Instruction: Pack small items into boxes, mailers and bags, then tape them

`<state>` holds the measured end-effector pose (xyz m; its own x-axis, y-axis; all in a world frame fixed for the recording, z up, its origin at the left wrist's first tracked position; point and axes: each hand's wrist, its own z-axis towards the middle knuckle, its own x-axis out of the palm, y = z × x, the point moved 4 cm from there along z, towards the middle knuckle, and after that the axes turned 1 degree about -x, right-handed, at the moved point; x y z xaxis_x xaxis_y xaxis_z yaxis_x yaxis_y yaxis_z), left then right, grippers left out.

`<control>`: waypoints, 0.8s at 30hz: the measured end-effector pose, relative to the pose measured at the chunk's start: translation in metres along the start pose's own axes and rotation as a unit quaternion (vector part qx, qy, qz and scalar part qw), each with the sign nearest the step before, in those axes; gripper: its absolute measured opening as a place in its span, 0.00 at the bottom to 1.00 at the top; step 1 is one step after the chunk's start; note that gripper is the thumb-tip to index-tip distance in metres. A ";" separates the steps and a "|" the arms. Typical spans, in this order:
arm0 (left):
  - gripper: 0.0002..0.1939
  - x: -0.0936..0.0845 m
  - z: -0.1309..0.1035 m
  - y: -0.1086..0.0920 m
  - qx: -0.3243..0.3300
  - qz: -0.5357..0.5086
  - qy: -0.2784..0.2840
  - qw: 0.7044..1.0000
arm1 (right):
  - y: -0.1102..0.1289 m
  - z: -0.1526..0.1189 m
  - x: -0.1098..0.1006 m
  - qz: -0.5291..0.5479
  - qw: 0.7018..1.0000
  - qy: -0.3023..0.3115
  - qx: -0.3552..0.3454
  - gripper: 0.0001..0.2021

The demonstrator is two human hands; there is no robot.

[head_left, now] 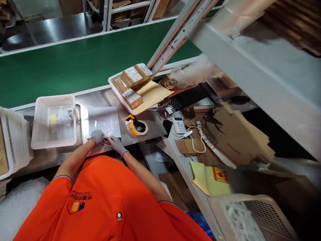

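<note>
In grey-white gloves, both of my hands meet at the front edge of the metal bench. My left hand [97,136], with a metal bracelet at its wrist, has its fingers closed at one side of a small round brownish object [106,140]. The fingers of my right hand [117,145] pinch the other side. The object's exact kind is too small to make out. Beneath and behind the hands lies a white sheet [103,117] with shiny clear film on it. A yellow tape dispenser [136,126] with a roll of tape rests to the right of the sheet.
At left, a white perforated basket [54,144] holds a label and a yellow item, beside stacked baskets [18,144]. Small labelled boxes [132,76] and a tan envelope [152,95] fill another basket. Behind runs a green conveyor [82,63]. Flattened cardboard [238,134] covers the right-hand table.
</note>
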<state>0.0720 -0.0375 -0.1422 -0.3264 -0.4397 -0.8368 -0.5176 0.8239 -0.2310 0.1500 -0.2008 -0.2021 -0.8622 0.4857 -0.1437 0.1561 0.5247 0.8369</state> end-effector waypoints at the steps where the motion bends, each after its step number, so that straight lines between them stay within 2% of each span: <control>1: 0.17 0.000 -0.002 0.000 -0.006 0.006 0.007 1.000 | -0.001 -0.001 -0.002 0.001 1.000 0.005 0.005 0.07; 5: 0.22 0.001 -0.008 -0.001 -0.029 0.027 0.028 0.999 | -0.006 -0.003 -0.006 0.027 0.999 0.001 0.032 0.07; 9: 0.17 0.001 -0.014 -0.003 -0.029 0.041 0.025 0.998 | -0.009 -0.001 -0.005 0.065 0.996 -0.021 0.060 0.07; 13: 0.16 0.001 -0.019 -0.004 -0.023 0.038 0.015 0.999 | -0.009 0.000 -0.002 0.085 0.993 -0.027 0.075 0.08; 20: 0.18 -0.004 -0.014 -0.002 -0.080 -0.006 -0.029 0.996 | -0.004 0.002 0.003 0.081 0.994 -0.001 0.077 0.07; 24: 0.17 -0.010 -0.021 -0.017 -0.042 -0.042 -0.067 0.996 | 0.010 0.014 0.012 0.077 0.995 0.022 0.063 0.12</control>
<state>0.0670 -0.0546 -0.1197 -0.1734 -0.4491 -0.8765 -0.6053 0.7506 -0.2648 0.1477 -0.1796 -0.2030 -0.8433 0.5374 0.0056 0.3437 0.5313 0.7743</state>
